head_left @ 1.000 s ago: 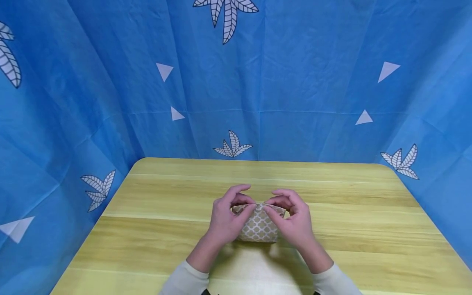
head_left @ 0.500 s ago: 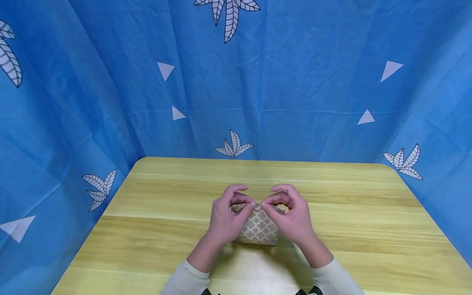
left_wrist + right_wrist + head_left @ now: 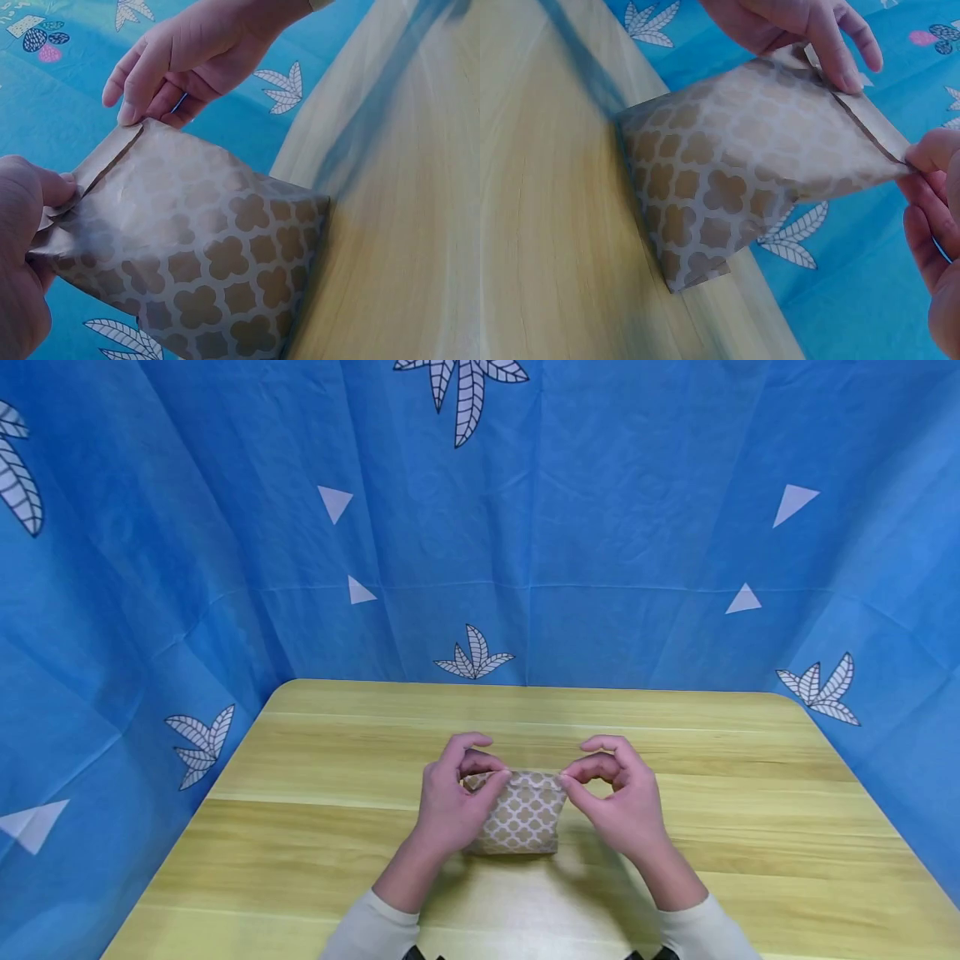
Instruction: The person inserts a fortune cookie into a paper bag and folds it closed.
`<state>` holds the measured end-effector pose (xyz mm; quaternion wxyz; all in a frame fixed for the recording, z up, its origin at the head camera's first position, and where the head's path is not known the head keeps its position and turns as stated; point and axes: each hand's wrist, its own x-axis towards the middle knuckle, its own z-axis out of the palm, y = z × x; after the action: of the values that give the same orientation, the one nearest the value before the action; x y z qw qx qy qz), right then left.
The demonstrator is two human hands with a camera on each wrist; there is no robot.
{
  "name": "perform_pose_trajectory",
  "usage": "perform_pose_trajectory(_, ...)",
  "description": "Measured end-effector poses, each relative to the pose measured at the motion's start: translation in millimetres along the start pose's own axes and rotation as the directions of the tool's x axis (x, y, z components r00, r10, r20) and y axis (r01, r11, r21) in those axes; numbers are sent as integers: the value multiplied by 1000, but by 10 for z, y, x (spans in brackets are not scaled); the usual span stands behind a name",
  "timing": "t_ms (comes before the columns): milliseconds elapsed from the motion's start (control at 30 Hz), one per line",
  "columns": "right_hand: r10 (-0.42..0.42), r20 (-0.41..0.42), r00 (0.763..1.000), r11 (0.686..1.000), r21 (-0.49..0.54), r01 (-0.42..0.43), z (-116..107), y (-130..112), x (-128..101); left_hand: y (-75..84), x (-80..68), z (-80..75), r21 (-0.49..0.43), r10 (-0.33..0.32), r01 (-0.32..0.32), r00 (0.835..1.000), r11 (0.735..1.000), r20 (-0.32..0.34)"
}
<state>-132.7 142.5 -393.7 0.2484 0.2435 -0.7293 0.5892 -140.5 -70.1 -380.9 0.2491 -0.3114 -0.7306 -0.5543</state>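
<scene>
A brown paper bag (image 3: 525, 817) with a white lattice pattern stands on the wooden table between both hands. Its top edge is folded over in a narrow strip (image 3: 870, 129), plain brown in the right wrist view. My left hand (image 3: 452, 806) pinches the top near its left side between thumb and index finger. At the top right corner, the thumb and index finger of my right hand (image 3: 624, 802) pinch the fold. Both hands also show around the bag in the left wrist view, the right hand (image 3: 199, 56) on the far side. The bag's inside is hidden.
The light wooden table (image 3: 337, 852) spreads out around the bag, with rounded far corners. A blue curtain (image 3: 600, 543) printed with white leaves and triangles hangs behind it and along both sides. Pale sleeves (image 3: 378, 927) cover the forearms.
My right hand has slid right along the bag's top edge, from near the middle to the right corner. My left hand has shifted slightly left. The top edge now looks straighter.
</scene>
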Motion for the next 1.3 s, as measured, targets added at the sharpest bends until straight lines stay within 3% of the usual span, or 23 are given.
perform_pose_trajectory(133,37,-21,999,999,16,-37,-50,-11,-20,27,5,-3,6,-12,12,1000,1000,3)
perform_pose_trajectory(267,-3,-35,999,995,95,6,-40,8,-24,23,11,-4,25,6,-5,1000,1000,-19)
perform_pose_trajectory(400,-3,15,1000,987,161,0,48,-1,-15,28,15,10,27,9,-8,1000,1000,-18)
perform_pose_trajectory(533,49,58,997,989,136,-57,157,74,-30,-65,-17,42,16,13,-13,1000,1000,0)
perform_pose_trajectory(700,39,38,999,993,113,-43,221,208,-61,-283,-76,68,34,9,-10,999,999,47)
perform_pose_trajectory(867,8,21,1000,992,123,-11,244,225,-60,-248,-20,47,96,-11,-2,990,995,143)
perform_pose_trajectory(1033,29,24,999,990,138,-32,256,172,-46,-195,35,41,125,-2,-25,976,992,216)
perform_pose_trajectory(1300,46,-2,999,991,123,-46,243,-49,1,-153,40,2,160,5,-42,975,986,222)
